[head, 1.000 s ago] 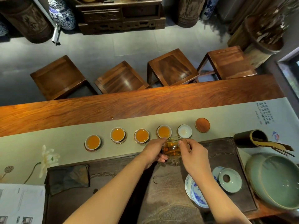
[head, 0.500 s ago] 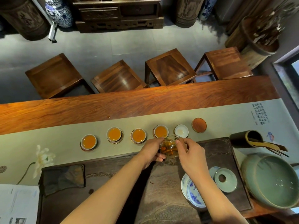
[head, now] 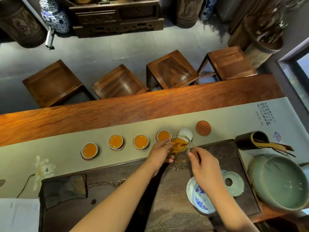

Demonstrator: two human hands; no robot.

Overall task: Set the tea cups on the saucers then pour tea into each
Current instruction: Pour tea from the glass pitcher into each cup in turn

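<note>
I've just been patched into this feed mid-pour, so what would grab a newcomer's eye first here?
Both hands, left hand and right hand, hold a glass pitcher of amber tea at the middle of the table. Just beyond it runs a row of cups on the pale runner: four filled cups, then one white cup that looks empty and a bare round saucer at the right end.

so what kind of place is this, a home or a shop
Probably a tea house or tea shop: a long wooden table faced by four stools, a carved tea tray, and blue-and-white jars along the far wall.
</note>
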